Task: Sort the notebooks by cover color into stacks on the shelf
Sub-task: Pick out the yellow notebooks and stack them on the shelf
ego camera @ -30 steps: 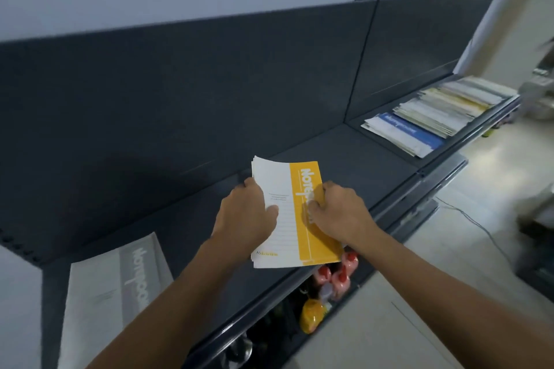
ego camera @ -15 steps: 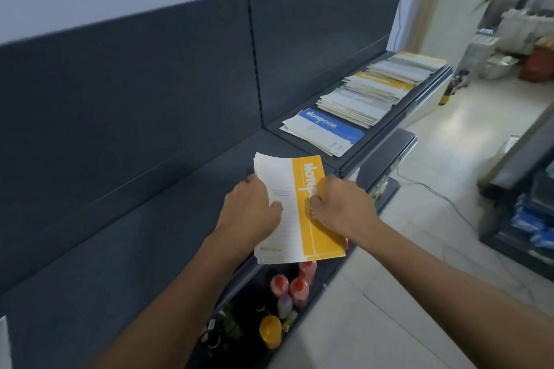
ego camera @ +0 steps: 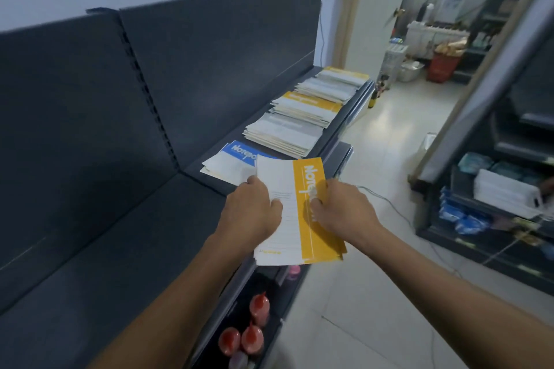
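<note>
Both hands hold a small bundle of yellow-and-white notebooks (ego camera: 299, 213) in the air, above the front edge of the dark shelf (ego camera: 120, 249). The left hand (ego camera: 251, 213) grips the white side of the top cover, thumb lying across the printed lines, fingers hidden beneath. The right hand (ego camera: 341, 213) pinches the yellow band, thumb pressed onto the white lettering. At the bundle's near end, layered page edges show that it holds more than 1 notebook; the exact count cannot be told.

Further along the shelf, 4 stacks lie in a row. Nearest is a low blue stack (ego camera: 236, 159) with a blue band and white lettering; the held bundle's far corner covers part of it in this view, and whether they touch cannot be told. Beyond it sits a taller grey stack (ego camera: 284, 132), then a yellow stack (ego camera: 308, 105), then another yellow-topped stack (ego camera: 338, 81) at the far end of the shelf. The stacks lie close together, slightly overlapping like tiles.

The near stretch of shelf under the forearms is bare dark metal, backed by a dark panel (ego camera: 209, 54). Below the shelf's front edge, on a lower level, stand several red-capped bottles (ego camera: 248, 335). To the right, across the pale tiled floor (ego camera: 374, 293), another rack (ego camera: 494, 204) holds blue and white packages.
</note>
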A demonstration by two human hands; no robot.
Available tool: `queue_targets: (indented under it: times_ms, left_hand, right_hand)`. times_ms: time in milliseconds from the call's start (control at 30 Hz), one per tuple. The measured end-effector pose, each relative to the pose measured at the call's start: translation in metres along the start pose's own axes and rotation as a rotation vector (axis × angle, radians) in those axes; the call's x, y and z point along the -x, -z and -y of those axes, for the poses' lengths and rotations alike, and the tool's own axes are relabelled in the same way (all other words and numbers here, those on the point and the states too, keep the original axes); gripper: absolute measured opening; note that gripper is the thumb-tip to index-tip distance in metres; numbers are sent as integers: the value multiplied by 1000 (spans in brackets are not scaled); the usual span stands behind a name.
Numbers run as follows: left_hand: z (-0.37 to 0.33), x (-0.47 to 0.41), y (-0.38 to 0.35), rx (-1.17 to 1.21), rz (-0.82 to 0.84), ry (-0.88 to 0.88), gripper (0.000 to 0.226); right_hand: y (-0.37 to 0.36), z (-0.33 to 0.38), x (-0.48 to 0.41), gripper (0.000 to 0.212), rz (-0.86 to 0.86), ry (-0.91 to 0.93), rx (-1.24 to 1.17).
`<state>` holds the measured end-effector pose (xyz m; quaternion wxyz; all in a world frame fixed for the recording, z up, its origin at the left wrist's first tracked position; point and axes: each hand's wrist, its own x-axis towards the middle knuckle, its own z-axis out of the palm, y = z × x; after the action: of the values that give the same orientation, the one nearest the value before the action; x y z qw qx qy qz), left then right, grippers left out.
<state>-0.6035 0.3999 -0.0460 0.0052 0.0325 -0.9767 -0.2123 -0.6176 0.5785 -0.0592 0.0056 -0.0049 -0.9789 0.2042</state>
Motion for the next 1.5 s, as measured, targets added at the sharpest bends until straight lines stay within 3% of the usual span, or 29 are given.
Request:
queue_targets:
  times_ms: [300, 500, 833, 1033, 1500]
  left_hand:
    - [-61, -88, -25, -2, 21, -116, 30]
    - [-110, -149, -55, -53, 52, -130, 33]
    - [-234, -254, -116, -76, 23, -123, 44]
    - [-296, -321, -135, -88, -11, -136, 43]
    - [-387, -543, -176, -47, -102, -96, 44]
  right_hand:
    - [22, -57, -75, 19, -17, -148, -25]
    - [39, -105, -128, 35, 10, -202, -102]
    - [86, -223, -240, 24, 45, -168, -138]
    - [118, -278, -309, 28, 64, -178, -211]
    - [152, -348, -540, 19, 39, -118, -166]
